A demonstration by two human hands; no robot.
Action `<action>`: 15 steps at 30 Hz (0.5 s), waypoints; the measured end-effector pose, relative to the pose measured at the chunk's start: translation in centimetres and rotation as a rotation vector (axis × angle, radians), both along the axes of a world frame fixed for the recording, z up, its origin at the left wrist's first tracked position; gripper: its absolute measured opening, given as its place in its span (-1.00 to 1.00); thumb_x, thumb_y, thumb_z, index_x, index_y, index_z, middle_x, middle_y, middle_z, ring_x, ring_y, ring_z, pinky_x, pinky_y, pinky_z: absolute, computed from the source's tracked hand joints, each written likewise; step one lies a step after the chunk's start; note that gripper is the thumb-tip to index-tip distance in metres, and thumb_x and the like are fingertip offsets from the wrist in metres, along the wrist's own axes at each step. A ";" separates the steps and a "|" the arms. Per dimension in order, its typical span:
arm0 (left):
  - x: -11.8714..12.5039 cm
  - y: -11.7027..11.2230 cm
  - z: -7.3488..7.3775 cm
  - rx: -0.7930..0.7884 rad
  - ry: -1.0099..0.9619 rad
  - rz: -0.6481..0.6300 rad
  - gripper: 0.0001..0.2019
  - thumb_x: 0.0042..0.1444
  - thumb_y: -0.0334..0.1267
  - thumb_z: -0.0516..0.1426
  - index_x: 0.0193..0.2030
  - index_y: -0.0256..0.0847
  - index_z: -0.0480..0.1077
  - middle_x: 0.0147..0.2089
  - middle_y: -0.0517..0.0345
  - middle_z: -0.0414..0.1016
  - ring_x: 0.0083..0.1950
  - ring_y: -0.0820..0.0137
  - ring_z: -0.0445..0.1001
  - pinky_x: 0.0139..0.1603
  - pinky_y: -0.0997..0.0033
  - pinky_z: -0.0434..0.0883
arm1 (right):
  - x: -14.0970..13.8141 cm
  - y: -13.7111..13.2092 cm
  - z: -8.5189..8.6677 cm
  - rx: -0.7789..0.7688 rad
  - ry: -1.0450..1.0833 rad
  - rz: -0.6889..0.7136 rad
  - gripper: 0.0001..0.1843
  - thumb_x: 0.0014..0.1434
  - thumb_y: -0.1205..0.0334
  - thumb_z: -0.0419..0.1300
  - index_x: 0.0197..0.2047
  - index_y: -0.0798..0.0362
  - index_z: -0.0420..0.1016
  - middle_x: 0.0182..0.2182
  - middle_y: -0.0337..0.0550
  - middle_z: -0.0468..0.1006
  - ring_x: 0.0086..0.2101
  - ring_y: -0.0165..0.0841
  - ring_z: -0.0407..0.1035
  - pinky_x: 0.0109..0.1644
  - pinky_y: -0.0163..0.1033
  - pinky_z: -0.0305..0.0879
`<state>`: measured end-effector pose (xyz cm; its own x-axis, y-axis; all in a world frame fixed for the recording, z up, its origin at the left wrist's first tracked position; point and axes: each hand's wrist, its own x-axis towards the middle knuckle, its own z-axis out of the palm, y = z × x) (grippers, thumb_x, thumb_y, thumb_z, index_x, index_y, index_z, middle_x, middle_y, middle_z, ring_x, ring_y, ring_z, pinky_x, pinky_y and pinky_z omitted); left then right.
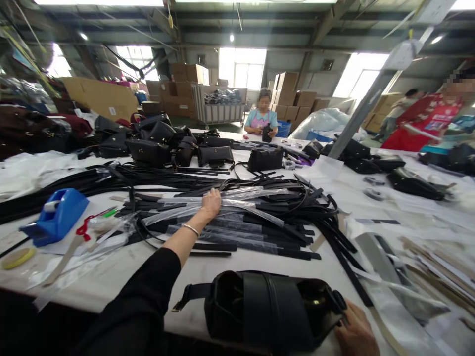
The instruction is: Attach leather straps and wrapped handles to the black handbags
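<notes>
My left hand (pixel 211 201) reaches into a spread of black straps (pixel 270 232), some in clear plastic sleeves. Its fingers are curled down among them, and what they pinch is hidden. Close to me at the table's front edge lies a black handbag (pixel 274 309), with a wide band across its middle and a short buckled strap (pixel 193 292) sticking out to the left. My right hand (pixel 356 329) is closed round the bag's right end, its fingertips partly hidden behind it.
A blue tape dispenser (pixel 59 215) and a yellow tape roll (pixel 18 258) sit at left. A grey tape dispenser (pixel 386 257) stands at right. Several black bags (pixel 148 151) line the back. A metal post (pixel 365 109) rises at right. Two co-workers (pixel 261 118) are near the table.
</notes>
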<state>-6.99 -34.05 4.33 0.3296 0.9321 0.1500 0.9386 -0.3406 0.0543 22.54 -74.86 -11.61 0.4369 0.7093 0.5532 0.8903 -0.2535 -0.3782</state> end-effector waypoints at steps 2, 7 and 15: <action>-0.8 2.3 2.8 0.079 0.002 -0.039 -0.59 0.27 -0.48 -0.22 0.17 -0.47 0.26 0.14 -0.33 0.33 0.15 0.12 0.35 0.12 0.11 0.34 | 0.1 -0.2 -0.1 -0.014 -0.002 -0.026 -0.66 0.14 0.03 0.02 -0.30 0.02 0.56 -0.29 -0.01 0.59 -0.21 -0.13 0.45 -0.11 -0.05 0.40; -2.8 7.5 7.8 0.253 -0.013 -0.051 -0.52 0.34 -0.49 -0.27 0.38 -0.53 -0.18 0.46 -0.29 -0.19 0.44 0.16 -0.27 0.40 -0.13 -0.30 | 0.5 -0.9 -0.7 -0.045 -0.061 0.012 -0.64 0.14 0.06 0.00 -0.25 0.06 0.54 -0.26 0.04 0.58 -0.20 -0.09 0.45 -0.15 -0.02 0.40; -3.0 4.7 -0.8 -0.094 0.079 -0.240 -0.45 0.21 0.04 0.07 0.27 -0.17 0.21 0.33 -0.07 0.24 0.34 0.15 0.18 0.29 0.18 0.20 | 0.4 -1.0 0.8 -0.101 -0.015 0.023 -0.68 0.09 0.03 0.01 -0.31 0.00 0.51 -0.29 0.02 0.58 -0.21 -0.08 0.45 -0.19 -0.04 0.39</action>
